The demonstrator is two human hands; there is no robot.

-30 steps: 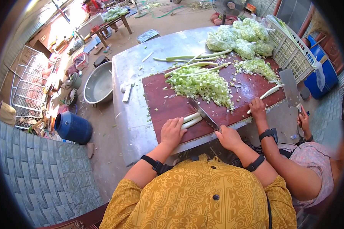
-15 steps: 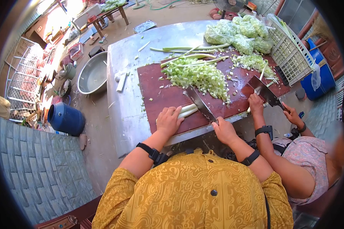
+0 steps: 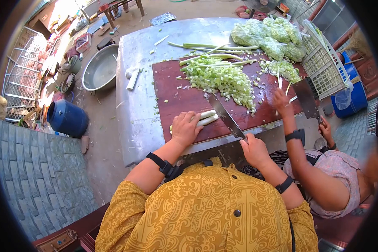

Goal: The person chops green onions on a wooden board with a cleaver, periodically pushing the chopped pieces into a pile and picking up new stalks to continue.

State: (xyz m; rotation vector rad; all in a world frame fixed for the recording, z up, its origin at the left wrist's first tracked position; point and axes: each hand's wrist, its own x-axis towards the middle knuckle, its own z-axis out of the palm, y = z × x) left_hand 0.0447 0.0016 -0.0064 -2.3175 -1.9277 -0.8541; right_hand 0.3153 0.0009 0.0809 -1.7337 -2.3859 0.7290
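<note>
My left hand (image 3: 185, 127) presses down on a pair of pale leek stalks (image 3: 206, 117) lying on the dark red cutting board (image 3: 176, 98). My right hand (image 3: 254, 150) grips the handle of a cleaver (image 3: 225, 115), its blade resting across the stalks just right of my fingers. A heap of chopped green leek (image 3: 220, 80) lies beyond the blade. Whole leeks (image 3: 210, 55) lie along the board's far edge.
A co-worker at my right holds a cleaver (image 3: 307, 101) and reaches a hand (image 3: 281, 101) onto the board near a second chopped pile (image 3: 281, 68). Bags of greens (image 3: 266, 35) and a white crate (image 3: 325, 63) stand beyond. A metal basin (image 3: 100, 69) and blue barrel (image 3: 67, 119) sit left of the metal table (image 3: 138, 105).
My view has shifted; my hands stay on the stalks and cleaver, the blade still across the leeks. The co-worker's cleaver has lifted off the board toward the right.
</note>
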